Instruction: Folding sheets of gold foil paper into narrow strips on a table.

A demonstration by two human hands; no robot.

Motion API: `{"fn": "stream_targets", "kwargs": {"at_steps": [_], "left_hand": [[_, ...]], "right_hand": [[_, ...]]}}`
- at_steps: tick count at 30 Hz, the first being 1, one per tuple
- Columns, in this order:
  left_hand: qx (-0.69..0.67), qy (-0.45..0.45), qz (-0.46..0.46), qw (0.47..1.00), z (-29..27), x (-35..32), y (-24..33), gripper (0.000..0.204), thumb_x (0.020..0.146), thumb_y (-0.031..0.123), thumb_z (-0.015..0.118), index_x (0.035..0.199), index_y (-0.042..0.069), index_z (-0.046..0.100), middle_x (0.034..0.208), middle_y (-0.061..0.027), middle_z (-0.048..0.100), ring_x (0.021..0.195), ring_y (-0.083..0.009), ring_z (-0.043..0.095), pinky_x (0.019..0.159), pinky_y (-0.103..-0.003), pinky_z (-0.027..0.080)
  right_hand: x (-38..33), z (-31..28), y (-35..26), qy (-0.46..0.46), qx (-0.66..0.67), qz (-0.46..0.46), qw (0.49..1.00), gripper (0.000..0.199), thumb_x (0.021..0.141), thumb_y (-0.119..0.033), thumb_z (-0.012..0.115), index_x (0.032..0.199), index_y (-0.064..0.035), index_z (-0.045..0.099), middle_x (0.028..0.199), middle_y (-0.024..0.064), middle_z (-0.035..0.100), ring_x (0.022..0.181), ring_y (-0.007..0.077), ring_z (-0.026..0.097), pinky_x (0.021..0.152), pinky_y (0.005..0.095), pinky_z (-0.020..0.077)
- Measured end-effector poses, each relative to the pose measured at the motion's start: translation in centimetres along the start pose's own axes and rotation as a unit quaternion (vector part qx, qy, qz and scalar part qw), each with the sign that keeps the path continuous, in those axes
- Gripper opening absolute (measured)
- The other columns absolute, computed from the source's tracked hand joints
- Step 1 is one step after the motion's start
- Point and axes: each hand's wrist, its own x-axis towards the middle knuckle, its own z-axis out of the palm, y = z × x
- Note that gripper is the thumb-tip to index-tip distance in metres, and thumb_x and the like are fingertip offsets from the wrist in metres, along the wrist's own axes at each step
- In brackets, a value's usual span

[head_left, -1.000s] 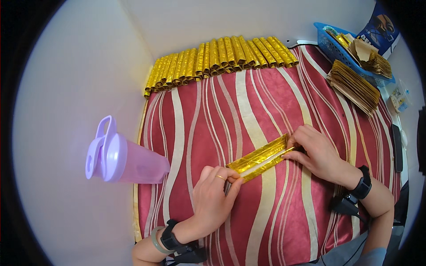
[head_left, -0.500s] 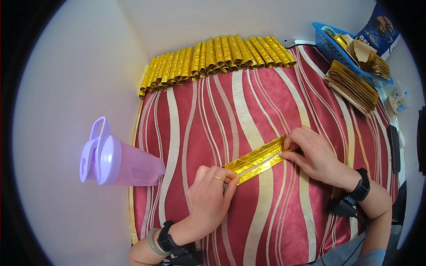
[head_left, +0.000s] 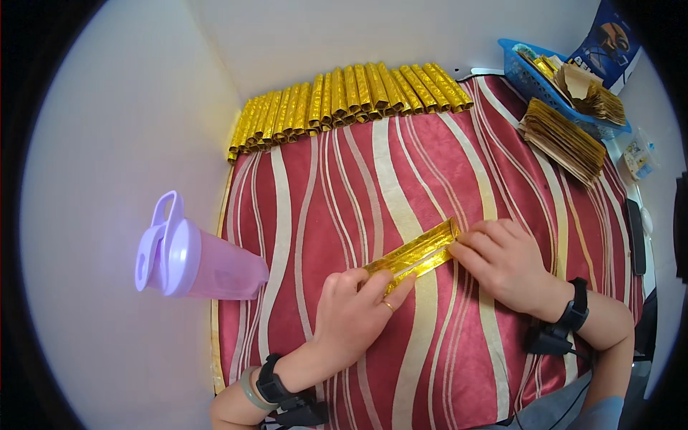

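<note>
A strip of shiny gold foil paper (head_left: 414, 252) lies slantwise on the red striped cloth, its long sides folded inward with a narrow pale line between them. My left hand (head_left: 356, 307), with a ring on one finger, is closed on the strip's near left end, its fingers and thumb pressing on the fold. At the far right end, my right hand (head_left: 503, 264) has its fingers bunched together on the foil's edge. The fingertips partly cover both ends of the strip. Dark bands with small black boxes are strapped round both wrists.
Several gold foil tubes (head_left: 351, 93) lie piled in a row along the back wall. A purple shaker bottle (head_left: 222, 269) lies on its side at the left. At the far right are a blue basket (head_left: 536, 89), a stack of folded brown papers (head_left: 562, 141) and a clear tub (head_left: 638, 159).
My left hand has slid up and right along the strip, its thumb now farther along the fold. My right fingers have closed together, and the strip looks narrower at that end.
</note>
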Motion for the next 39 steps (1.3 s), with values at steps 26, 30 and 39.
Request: {"fn": "stream_targets", "kwargs": {"at_steps": [26, 30, 39], "left_hand": [[0.221, -0.077, 0.042, 0.971, -2.6, -2.8, 0.8, 0.045, 0.076, 0.013, 0.060, 0.120, 0.022, 0.064, 0.109, 0.0035, 0.053, 0.098, -0.0169, 0.044, 0.079, -0.036, 0.029], [0.241, -0.046, 0.049, 0.968, -2.4, -2.8, 0.9, 0.045, 0.076, 0.014, 0.061, 0.120, 0.023, 0.065, 0.108, 0.0034, 0.053, 0.098, -0.0171, 0.044, 0.078, -0.036, 0.029], [0.169, -0.027, 0.002, 0.985, -2.6, -2.7, -0.2, 0.033, 0.077, 0.012, 0.062, 0.108, 0.019, 0.071, 0.099, 0.0008, 0.054, 0.096, -0.0190, 0.046, 0.077, -0.038, 0.030]], "right_hand": [[-0.6, -2.7, -2.2, -0.172, -0.183, -0.057, 0.966, 0.049, 0.078, -0.016, 0.055, 0.119, 0.0104, 0.058, 0.120, 0.0157, 0.055, 0.118, 0.0237, 0.049, 0.100, 0.0308, 0.0357], [-0.5, -2.8, -2.1, -0.157, -0.193, -0.064, 0.966, 0.047, 0.079, -0.016, 0.054, 0.117, 0.0093, 0.059, 0.122, 0.0151, 0.055, 0.117, 0.0233, 0.050, 0.099, 0.0304, 0.0362], [-0.9, -2.9, -1.1, -0.133, -0.058, -0.090, 0.985, 0.045, 0.078, -0.015, 0.055, 0.118, 0.0061, 0.061, 0.106, 0.0092, 0.060, 0.100, 0.0178, 0.055, 0.083, 0.0264, 0.0424]]}}
